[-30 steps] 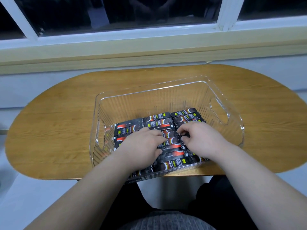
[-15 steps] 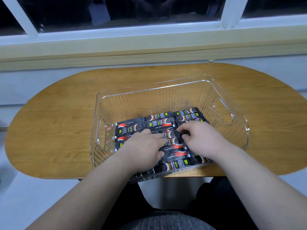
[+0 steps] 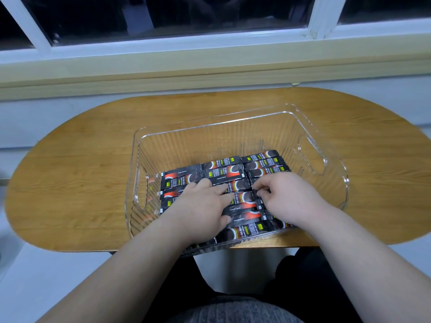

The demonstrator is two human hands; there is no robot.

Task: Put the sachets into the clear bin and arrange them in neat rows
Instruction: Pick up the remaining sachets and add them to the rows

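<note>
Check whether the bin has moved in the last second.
No. The bin sits as before, its near wall at the table's front edge.

A brown wooden bench (image 3: 81,171) with round ends stands by a pale wall (image 3: 46,110), under a long cream sill (image 3: 210,66) and a white-framed window (image 3: 175,17) with dark glass, above a light grey floor (image 3: 35,276).

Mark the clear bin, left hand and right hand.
clear bin (image 3: 198,145): head view, bare ribbed far wall.
left hand (image 3: 200,206): head view, back of the hand.
right hand (image 3: 291,197): head view, back of the hand.
</note>
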